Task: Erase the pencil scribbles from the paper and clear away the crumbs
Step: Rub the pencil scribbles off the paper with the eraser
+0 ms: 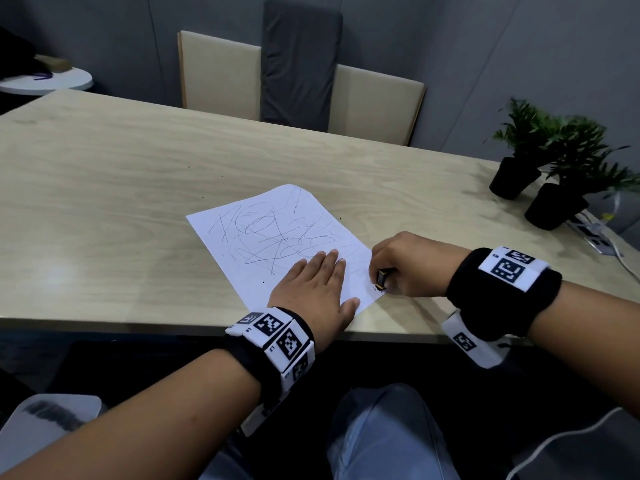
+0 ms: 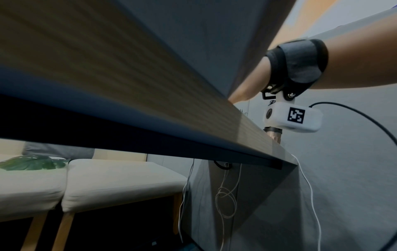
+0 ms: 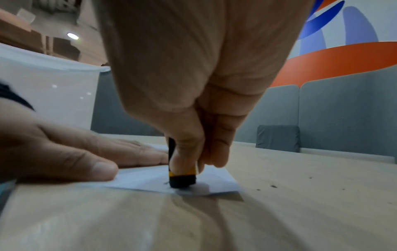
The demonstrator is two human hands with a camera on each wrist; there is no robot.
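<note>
Erasing looks barely begun — most scribbles (image 1: 273, 237) remain across the paper (image 1: 242, 271), which lies near the table (image 1: 104, 202) front edge. The right hand (image 1: 412, 265) pinches a black-and-yellow eraser (image 1: 381, 280), its end pressed on the sheet's 4 o'clock corner. The left hand (image 1: 317, 285) lies flat with straight fingers, pinning the paper at 6 o'clock. A few dark crumbs (image 3: 273, 186) dot the wood — sweeping is left.

I see pale wood-grain table (image 1: 121, 188), matt w/ slight sheen. Paper (image 1: 242, 223) thin, white, matt, a bit wavy. Eraser (image 3: 182, 180) black, dull, rubbery, w/ yellow band. Wristbands (image 1: 491, 292) black cloth; pots (image 1: 512, 178) matt black.
</note>
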